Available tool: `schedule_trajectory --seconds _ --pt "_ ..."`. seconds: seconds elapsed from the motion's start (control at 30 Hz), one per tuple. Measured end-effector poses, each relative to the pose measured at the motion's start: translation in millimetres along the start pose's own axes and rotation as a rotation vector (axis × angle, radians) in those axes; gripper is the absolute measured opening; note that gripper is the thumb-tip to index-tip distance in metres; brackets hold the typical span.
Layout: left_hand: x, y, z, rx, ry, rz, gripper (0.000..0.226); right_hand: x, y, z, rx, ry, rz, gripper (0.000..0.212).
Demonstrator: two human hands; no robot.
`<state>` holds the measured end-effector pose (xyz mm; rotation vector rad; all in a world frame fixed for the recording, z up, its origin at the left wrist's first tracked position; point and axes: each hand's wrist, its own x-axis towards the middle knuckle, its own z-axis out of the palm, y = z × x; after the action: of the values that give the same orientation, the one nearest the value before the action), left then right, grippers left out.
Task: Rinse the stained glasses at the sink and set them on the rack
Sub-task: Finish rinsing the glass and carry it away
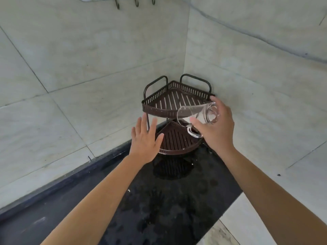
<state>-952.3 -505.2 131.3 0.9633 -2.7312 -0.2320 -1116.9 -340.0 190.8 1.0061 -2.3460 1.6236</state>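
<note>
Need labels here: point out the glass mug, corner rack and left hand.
glass mug [198,111], head view, clear side wall.
corner rack [159,111], head view, upper shelf's front rim.
left hand [144,144], head view, back of hand.

Hands: two, left hand [144,140] at the centre of the frame, right hand [218,131] right of centre.
Glasses: one glass [198,114], clear, with one handle [193,134], right of centre.
Racks: one rack [159,107], at the centre of the frame.
Shelves: two on it, upper shelf [174,101] above lower shelf [177,140].
Loops: two at its top, left loop [155,82] and right loop [196,79].
Hooks: three hooks [136,3], along the top edge, left of centre.
Walls: two, left wall [79,68] and right wall [256,68], both tiled.
Counters: one counter [159,200], dark, lower centre.
</note>
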Motion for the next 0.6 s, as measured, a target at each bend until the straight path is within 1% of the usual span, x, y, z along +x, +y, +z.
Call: schedule_trajectory --seconds 0.07,0.13,0.27,0.4,0.5,0.6 --pt "35 5 -6 0.012 0.059 -0.004 0.066 51 -8 8 0.01 -0.006 -0.03 0.085" --pt "62 12 -8 0.05 0.078 -0.005 0.067 102 -10 19 -0.055 -0.091 -0.048 0.091" --pt "110 26 -4 0.129 -0.031 -0.042 0.071 178 5 52 -0.169 -0.336 -0.057 0.1" --pt "144 36 4 0.153 -0.15 -0.123 0.076 225 21 89 -0.233 -0.499 -0.106 0.098" --pt "150 38 11 0.148 -0.126 -0.184 0.08 245 32 113 -0.245 -0.553 -0.138 0.093" --pt "151 38 16 0.162 -0.094 -0.21 0.084 249 39 132 -0.188 -0.577 -0.172 0.09"
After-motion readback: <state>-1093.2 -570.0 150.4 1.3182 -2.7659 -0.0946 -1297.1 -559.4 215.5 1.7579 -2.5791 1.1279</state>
